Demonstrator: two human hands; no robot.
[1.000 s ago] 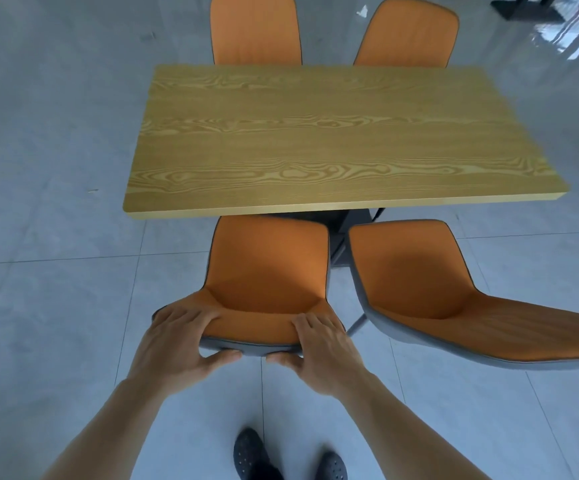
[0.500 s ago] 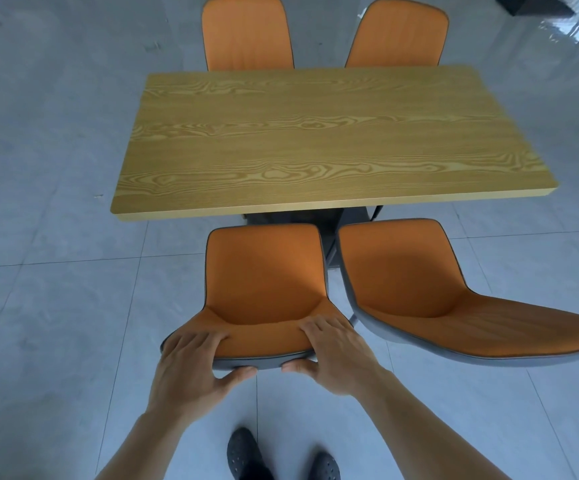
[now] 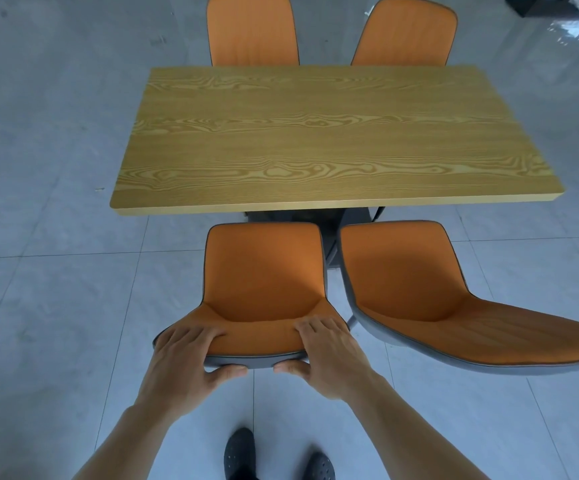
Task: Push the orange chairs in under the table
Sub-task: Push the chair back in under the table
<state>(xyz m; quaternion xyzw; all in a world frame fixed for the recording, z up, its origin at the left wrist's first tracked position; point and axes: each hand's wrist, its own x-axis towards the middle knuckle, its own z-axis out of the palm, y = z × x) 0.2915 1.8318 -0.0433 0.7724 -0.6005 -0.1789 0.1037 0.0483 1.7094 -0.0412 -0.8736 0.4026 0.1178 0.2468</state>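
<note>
Gripping the top edge of the near-left orange chair [image 3: 264, 282], both hands sit at 6 o'clock in the head view. Left hand [image 3: 184, 362]: fingers curled over the backrest's top onto the orange face, close together, thumb hooked under the grey rim. Right hand [image 3: 329, 355]: same grip, fingers together over the edge, thumb beneath; the two thumbs point toward each other and lie near, not touching.

Held chair: its seat's front edge lies just below the near edge of the wooden table [image 3: 302, 133] in the frame, at about 6 o'clock of the tabletop; whether any of the seat is under the top cannot be told. Dark table base [image 3: 302, 216] visible just beyond the seat.

Near-right orange chair [image 3: 419, 292]: just beside the held one at its 3 o'clock, turned at an angle, backrest swung out toward 4 o'clock, no hand on it.

Far side, 12 o'clock: two more orange chairs, far-left chair [image 3: 253, 29] and far-right chair [image 3: 406, 36], only their backrests showing above the tabletop's far edge.

Floor [image 3: 56, 306]: grey tiles. Two dark shoes [image 3: 239, 452] at 6 o'clock, between the forearms.
</note>
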